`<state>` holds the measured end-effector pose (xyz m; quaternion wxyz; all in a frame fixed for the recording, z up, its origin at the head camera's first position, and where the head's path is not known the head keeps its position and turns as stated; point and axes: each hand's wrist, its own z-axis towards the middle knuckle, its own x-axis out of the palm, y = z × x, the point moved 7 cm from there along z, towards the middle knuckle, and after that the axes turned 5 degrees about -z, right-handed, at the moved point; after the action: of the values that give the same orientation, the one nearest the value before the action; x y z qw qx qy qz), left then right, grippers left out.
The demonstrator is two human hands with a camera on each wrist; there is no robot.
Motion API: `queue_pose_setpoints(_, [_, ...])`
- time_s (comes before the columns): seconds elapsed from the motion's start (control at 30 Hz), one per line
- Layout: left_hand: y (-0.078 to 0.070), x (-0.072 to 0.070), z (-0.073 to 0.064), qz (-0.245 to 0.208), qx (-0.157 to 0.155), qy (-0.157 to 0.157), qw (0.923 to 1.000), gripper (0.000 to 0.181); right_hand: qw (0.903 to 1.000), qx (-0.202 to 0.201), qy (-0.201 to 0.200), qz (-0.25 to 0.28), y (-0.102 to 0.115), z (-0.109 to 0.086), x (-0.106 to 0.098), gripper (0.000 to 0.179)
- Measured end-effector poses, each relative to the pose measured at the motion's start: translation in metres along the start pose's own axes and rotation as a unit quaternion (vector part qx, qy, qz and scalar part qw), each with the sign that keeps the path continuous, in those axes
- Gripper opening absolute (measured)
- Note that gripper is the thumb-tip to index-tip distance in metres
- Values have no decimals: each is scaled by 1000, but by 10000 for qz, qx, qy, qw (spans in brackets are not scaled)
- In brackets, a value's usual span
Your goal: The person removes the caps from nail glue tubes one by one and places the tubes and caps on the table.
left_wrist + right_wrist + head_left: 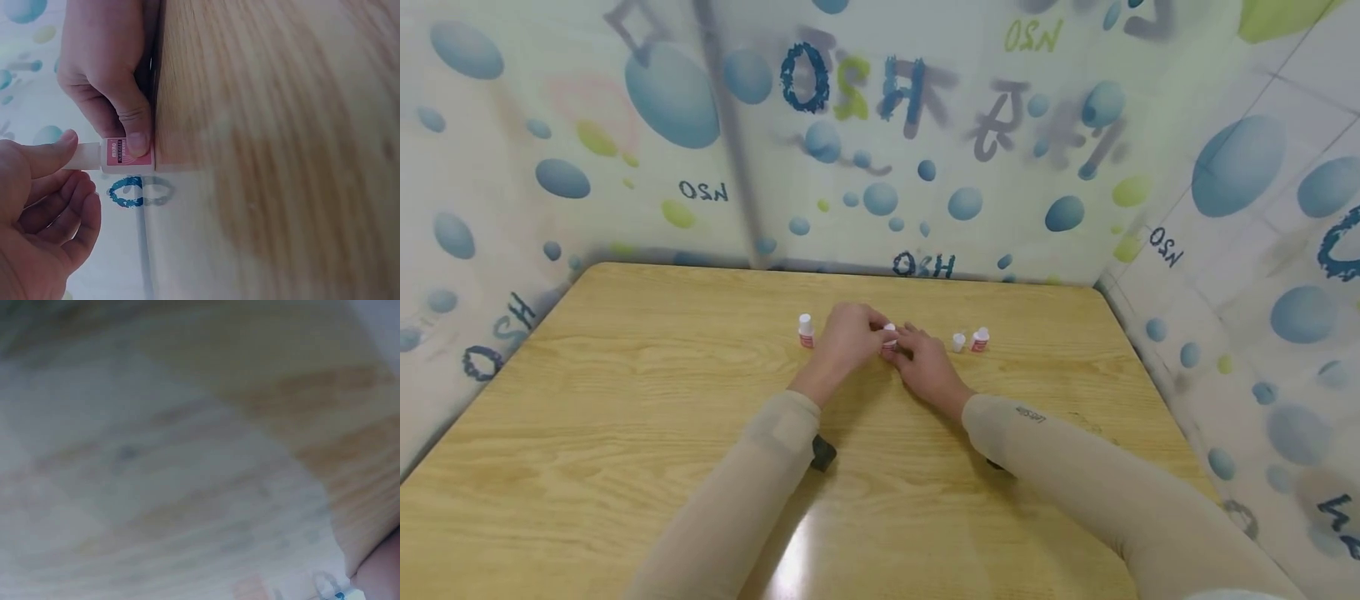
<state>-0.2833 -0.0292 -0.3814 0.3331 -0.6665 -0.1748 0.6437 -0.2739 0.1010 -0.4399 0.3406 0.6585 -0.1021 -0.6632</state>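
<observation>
A small white bottle [889, 343] with a red label stands upright on the table between both hands. My left hand [850, 333] pinches its white cap [89, 156] between thumb and fingers. Lower down, my right hand [925, 360] holds the labelled body [127, 155], its thumb pressed over the label. To the left stands a similar capped bottle [806, 331]. On the right are a small white cap [958, 342] and a shorter-looking red-labelled bottle [980, 340]. The right wrist view is blurred, with only a sliver of the hand [381, 572] at its lower right corner.
A wood-grain table [647, 400] spans the scene. Behind it hangs a patterned sheet [880, 167] with bubbles and letters, and another patterned wall [1255, 275] borders the right side. A dark object [823, 453] shows under the left sleeve.
</observation>
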Motion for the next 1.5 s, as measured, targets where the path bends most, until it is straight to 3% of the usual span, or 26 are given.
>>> queue_pose_setpoints(0.23, [-5,-1,3,-10,130,12,9999,24,9999,3,-101,34,-1,1,-5,40])
queue_pose_setpoints(0.47, [3,5,1,-531,275,297,9978,16,9998,15,-96,169,-2,-2,-2,38])
queue_pose_setpoints(0.63, [11,8,2,-869,493,323,9945,22,9994,-142,-254,183,-1,-3,-3,36])
queue_pose_setpoints(0.87, [17,11,2,-996,778,458,9909,27,9997,-124,-205,54,-1,-3,-1,37])
queue_pose_setpoints(1.07, [18,7,2,-898,962,345,9907,27,9996,-173,-237,40,2,-2,-2,39])
queue_pose_setpoints(1.27, [16,6,1,-764,858,344,9928,28,9998,-61,-172,-7,-1,-1,-1,40])
queue_pose_setpoints(1.5, [14,3,0,-679,604,60,9958,27,9997,-68,-253,-29,-1,-2,-1,40])
